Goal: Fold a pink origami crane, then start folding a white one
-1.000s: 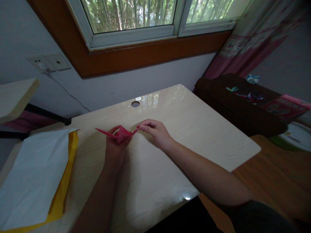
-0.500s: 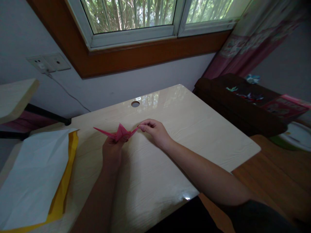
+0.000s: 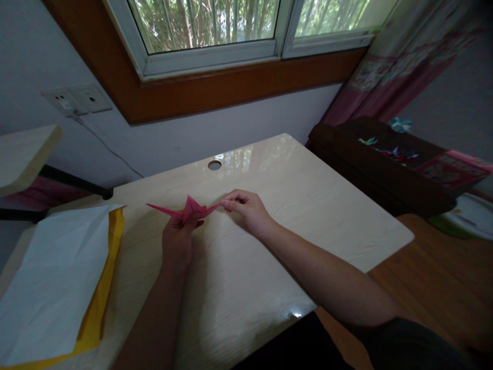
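Two hands meet over the pale desk that fills the middle of the frame, below the window along the top. At the lower left lies a white sheet on a yellow sheet. My left hand, left of centre, grips the pink paper crane from underneath, holding it just above the desk. My right hand, right of the crane, pinches its right tip between thumb and forefinger. A small round hole sits in the desk beyond.
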Tool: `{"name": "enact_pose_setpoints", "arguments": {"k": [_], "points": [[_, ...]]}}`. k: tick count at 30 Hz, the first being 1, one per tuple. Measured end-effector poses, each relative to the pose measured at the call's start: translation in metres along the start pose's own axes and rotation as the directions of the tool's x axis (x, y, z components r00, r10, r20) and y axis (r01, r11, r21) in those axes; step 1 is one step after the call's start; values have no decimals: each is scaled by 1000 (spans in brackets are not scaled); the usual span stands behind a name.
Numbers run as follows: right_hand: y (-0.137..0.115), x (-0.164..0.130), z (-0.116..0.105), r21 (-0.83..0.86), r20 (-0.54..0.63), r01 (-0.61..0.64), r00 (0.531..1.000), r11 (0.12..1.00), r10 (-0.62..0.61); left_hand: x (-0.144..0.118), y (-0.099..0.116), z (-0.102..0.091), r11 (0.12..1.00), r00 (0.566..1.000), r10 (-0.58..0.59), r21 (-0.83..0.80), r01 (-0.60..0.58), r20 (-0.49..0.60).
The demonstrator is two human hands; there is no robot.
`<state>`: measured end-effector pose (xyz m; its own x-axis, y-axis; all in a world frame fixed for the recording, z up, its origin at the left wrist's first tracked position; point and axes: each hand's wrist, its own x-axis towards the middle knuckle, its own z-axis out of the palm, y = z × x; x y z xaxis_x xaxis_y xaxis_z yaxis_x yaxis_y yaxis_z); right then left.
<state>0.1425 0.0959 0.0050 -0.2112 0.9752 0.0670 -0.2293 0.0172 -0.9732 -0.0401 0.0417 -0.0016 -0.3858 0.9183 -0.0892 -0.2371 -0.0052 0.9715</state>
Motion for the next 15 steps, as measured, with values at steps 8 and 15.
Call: {"name": "enact_pose_setpoints", "arguments": {"k": [8, 15], "points": [[3, 1, 0, 32, -36, -4, 999, 999, 5, -1, -1, -1, 997, 999, -31, -74, 29, -30], [4, 2, -1, 33, 53, 16, 998, 999, -17, 2, -1, -3, 992, 999, -40, -120, 36, -25]]}}
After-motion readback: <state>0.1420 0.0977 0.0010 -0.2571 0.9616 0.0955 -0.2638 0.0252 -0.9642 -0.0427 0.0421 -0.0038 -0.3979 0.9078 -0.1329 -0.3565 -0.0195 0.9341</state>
